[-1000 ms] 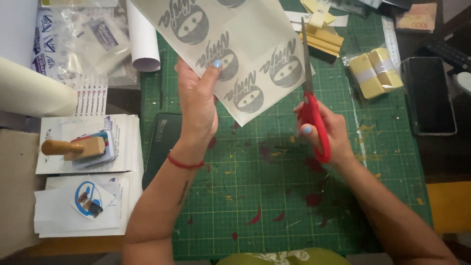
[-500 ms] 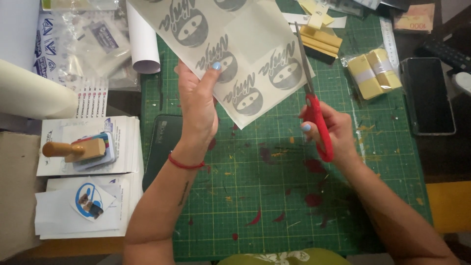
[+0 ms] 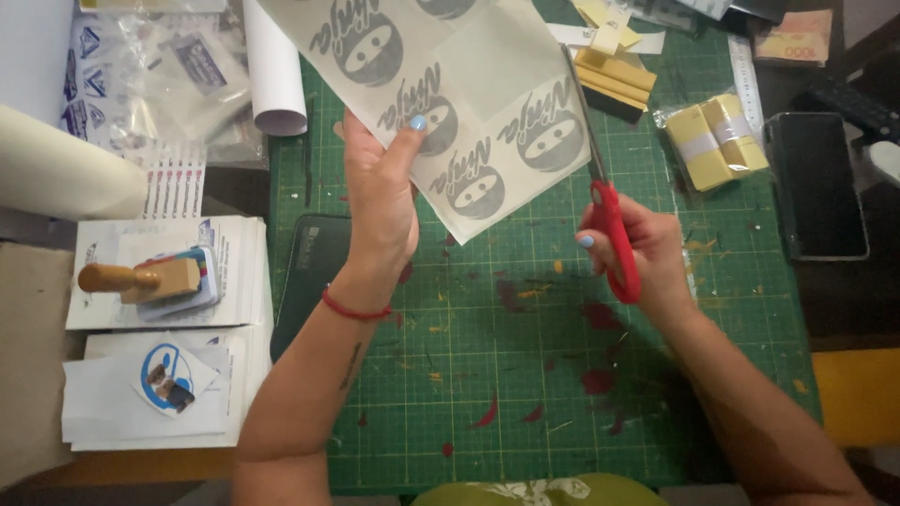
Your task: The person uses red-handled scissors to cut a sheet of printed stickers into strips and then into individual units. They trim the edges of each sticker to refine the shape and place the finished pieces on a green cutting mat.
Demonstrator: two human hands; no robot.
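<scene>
- Sheet [image 3: 450, 84], 1, upper centre: pinched by left hand [image 3: 380, 201] fingers.
- Scissors [image 3: 605, 201], 1, red: right hand [image 3: 633, 248] fingers clamped on handles, blades at sheet's right edge.
- Printed faces: 5 visible.

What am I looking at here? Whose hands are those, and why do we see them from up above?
The camera sits on a person's head and looks down, so you see that person's own two arms and hands. There is no machine here. The left hand holds up a pale sheet printed with round grey cartoon faces. The right hand holds red-handled scissors, with the blades at the sheet's right edge. Underneath lies a green cutting mat with a grid and red stains. On the left are stacks of white paper and a wooden-handled stamp. On the right are yellow blocks in clear wrap and a dark phone.
</scene>
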